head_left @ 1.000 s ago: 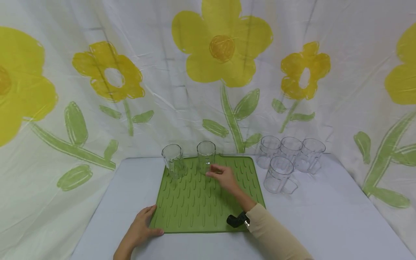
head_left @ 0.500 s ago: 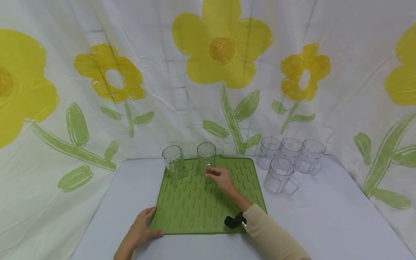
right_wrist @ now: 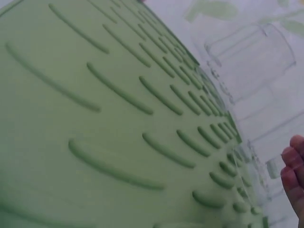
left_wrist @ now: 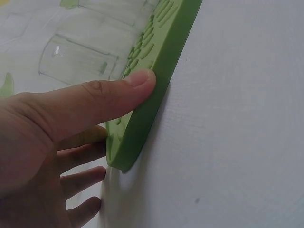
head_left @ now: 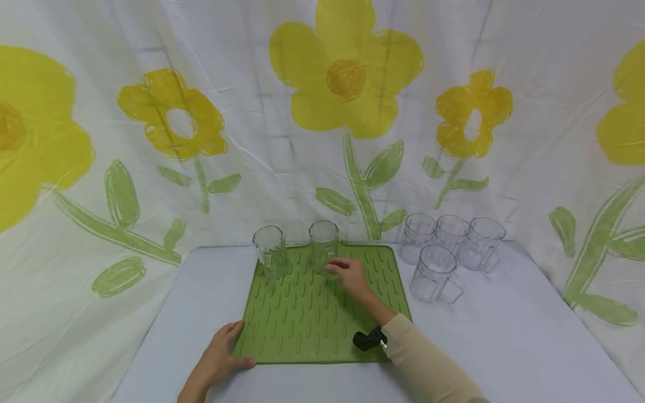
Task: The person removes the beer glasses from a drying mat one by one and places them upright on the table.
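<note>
On the white table lies a green drying mat (head_left: 297, 322) with raised oblong ridges. Two clear glass mugs stand upright along its far edge. My right hand (head_left: 351, 280) is at the near side of the second glass mug (head_left: 323, 239), thumb and fingers pinching low where its handle is; the handle is mostly hidden. The other mug (head_left: 270, 249) is to its left, at the mat's far left corner. My left hand (head_left: 218, 354) rests against the mat's near left corner. In the left wrist view its straight thumb (left_wrist: 140, 85) presses the front edge, and the fingers touch the left side.
Several more clear glass mugs (head_left: 434, 274) stand grouped on the table to the right of the mat. A white cloth with yellow flowers (head_left: 345, 78) hangs directly behind the table. A black wrist device (head_left: 367, 339) overlaps the mat's near right corner.
The second mug has shifted slightly right, together with my right hand. The left hand stays at the mat's corner.
</note>
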The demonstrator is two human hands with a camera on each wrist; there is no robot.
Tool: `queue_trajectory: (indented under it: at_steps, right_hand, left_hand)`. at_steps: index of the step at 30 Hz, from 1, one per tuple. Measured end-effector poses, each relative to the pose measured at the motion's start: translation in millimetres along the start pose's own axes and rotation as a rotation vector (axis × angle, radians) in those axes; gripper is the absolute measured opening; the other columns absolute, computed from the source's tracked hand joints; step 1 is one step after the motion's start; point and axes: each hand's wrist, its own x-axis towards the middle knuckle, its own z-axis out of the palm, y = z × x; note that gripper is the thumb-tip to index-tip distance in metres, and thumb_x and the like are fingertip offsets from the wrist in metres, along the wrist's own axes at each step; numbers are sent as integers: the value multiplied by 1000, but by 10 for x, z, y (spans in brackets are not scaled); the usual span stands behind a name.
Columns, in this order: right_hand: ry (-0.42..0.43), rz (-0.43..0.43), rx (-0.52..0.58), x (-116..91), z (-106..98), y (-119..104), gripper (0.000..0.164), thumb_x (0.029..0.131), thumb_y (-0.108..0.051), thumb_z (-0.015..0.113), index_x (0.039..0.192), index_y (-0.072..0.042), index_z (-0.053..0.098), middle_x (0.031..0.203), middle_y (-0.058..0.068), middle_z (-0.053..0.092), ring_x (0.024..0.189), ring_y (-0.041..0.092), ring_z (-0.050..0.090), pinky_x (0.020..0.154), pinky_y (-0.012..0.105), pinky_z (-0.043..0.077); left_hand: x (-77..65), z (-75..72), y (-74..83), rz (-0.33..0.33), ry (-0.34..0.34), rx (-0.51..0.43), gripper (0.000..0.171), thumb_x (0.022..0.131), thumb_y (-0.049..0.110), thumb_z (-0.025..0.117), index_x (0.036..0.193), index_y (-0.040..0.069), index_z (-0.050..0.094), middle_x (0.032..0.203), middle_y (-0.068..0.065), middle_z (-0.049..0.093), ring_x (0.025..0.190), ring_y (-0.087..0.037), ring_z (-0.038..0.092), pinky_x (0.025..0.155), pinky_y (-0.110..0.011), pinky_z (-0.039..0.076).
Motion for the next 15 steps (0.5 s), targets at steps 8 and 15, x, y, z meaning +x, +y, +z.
queue_trajectory:
  at_steps: [8,15]
  right_hand:
    - [165,-49,-126,-31,-114,-44,27,90,-7,68,111,10,68,107,26,71,98,36,69,83,45,60]
    - [215,-104,-301,-63,-173,-42,27,90,-9,68,110,9,70,106,22,73,96,34,71,81,44,60]
  left_hand:
    - [-14,-18,25,12,3,2,102,60,26,90,143,-6,40,146,-28,42,136,-52,33,111,-64,32]
    - [-13,-13,23,14,-2,1,102,60,26,90,143,-7,40,146,-29,41,136,-53,32,111,-64,32]
